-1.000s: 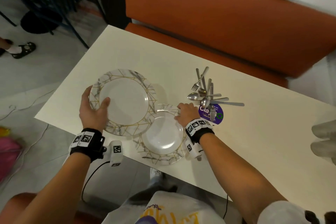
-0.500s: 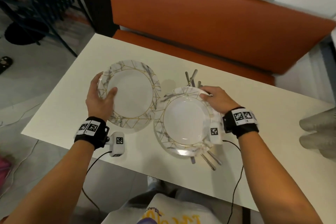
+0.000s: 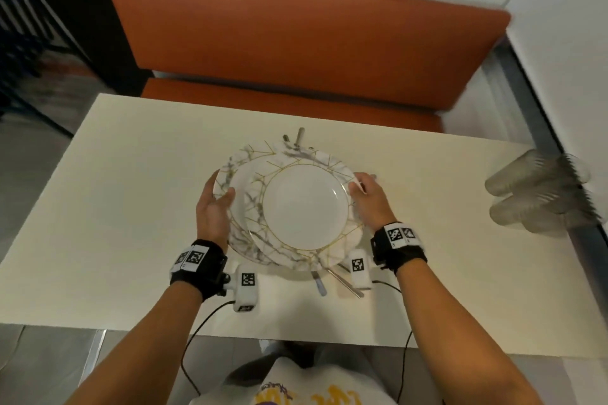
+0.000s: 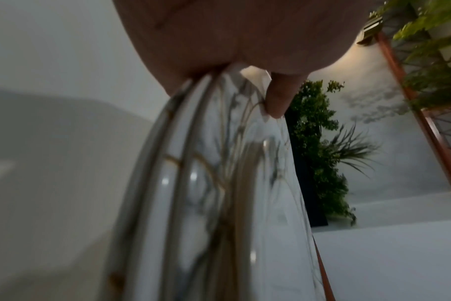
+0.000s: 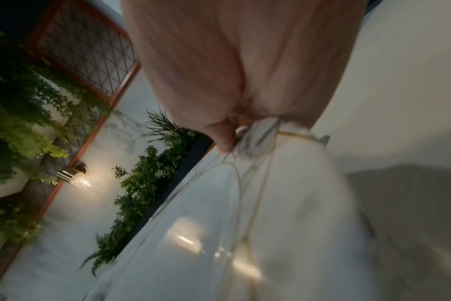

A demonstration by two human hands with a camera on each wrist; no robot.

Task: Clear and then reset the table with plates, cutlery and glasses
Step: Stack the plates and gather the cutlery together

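Observation:
Two marble-patterned plates with gold lines overlap at the middle of the white table. The upper plate lies partly over the lower plate, offset to the right. My left hand grips the lower plate's left rim, thumb on top. My right hand grips the upper plate's right rim. In the left wrist view the thumb presses on the stacked plate rims. In the right wrist view the thumb sits on the blurred plate. Cutlery lies under the plates, its ends sticking out front and back.
Clear plastic glasses lie on their sides at the table's right edge. An orange bench runs along the far side. The table's left part and near right part are bare.
Both hands have brought the two plates together: the right plate now lies over the left one, above the cutlery. The head view has swung to face the table squarely.

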